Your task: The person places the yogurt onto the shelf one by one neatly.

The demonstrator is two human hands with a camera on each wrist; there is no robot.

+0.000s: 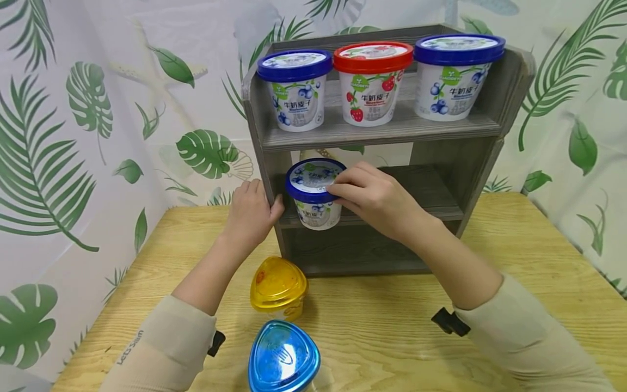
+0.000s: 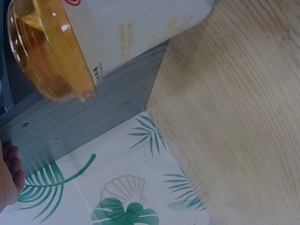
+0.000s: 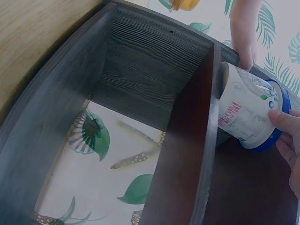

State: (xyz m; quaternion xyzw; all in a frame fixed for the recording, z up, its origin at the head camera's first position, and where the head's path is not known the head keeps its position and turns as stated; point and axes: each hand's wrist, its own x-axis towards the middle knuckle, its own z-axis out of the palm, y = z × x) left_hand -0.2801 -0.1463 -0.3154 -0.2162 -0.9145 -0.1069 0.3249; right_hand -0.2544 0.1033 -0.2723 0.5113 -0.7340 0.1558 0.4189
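A white tub with a blue lid [image 1: 315,212] and blueberry print is at the left end of the shelf's middle tier. My right hand [image 1: 374,198] pinches it at the right side of its lid. In the right wrist view, the thumb of the right hand [image 3: 288,140] lies on the tub [image 3: 251,103] beside the blue rim, and the tub overlaps the edge of the middle board. My left hand [image 1: 252,212] holds the left side panel of the grey wooden shelf [image 1: 254,117], its thumb at the front edge. Its curled fingers [image 2: 14,168] show against the panel's outer face.
On the top tier stand a blue-lidded tub [image 1: 296,98], a red-lidded tub [image 1: 369,95] and another blue-lidded tub [image 1: 448,90]. A yellow-lidded container [image 1: 279,286] and a blue-lidded container [image 1: 283,356] stand on the wooden table [image 1: 382,337] before the shelf. A leaf-patterned cloth [image 1: 122,109] hangs behind.
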